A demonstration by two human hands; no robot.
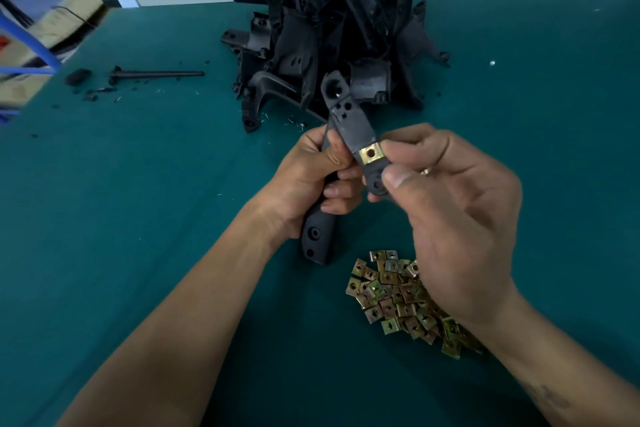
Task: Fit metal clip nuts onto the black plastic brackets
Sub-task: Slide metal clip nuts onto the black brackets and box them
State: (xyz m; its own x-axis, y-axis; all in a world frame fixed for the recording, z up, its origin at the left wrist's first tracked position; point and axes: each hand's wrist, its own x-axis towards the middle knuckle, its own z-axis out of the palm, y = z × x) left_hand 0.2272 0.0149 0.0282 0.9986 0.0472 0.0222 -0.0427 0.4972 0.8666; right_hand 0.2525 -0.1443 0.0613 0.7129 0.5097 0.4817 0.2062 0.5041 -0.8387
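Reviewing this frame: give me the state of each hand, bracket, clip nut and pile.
left hand: grips held bracket
right hand: pinches clip nut
held bracket: lifted, tilted
clip nut: seated on the bracket's arm
bracket pile: heaped, untouched
clip nut pile: loose on table

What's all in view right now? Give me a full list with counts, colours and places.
held bracket: one, black, gripped above the table
fitted clip nut: one, brass-coloured, on the held bracket near its lower end
loose clip nuts: a heap, too many to count, brass-coloured, near side of table under the right forearm
bracket pile: many, black, far middle of table
rod: one, black, far left, with black scraps beside it
table: one, teal cover
boxes: blurred, brown, far left off the table
left hand: grips the held bracket
right hand: pinches the bracket at the fitted clip nut
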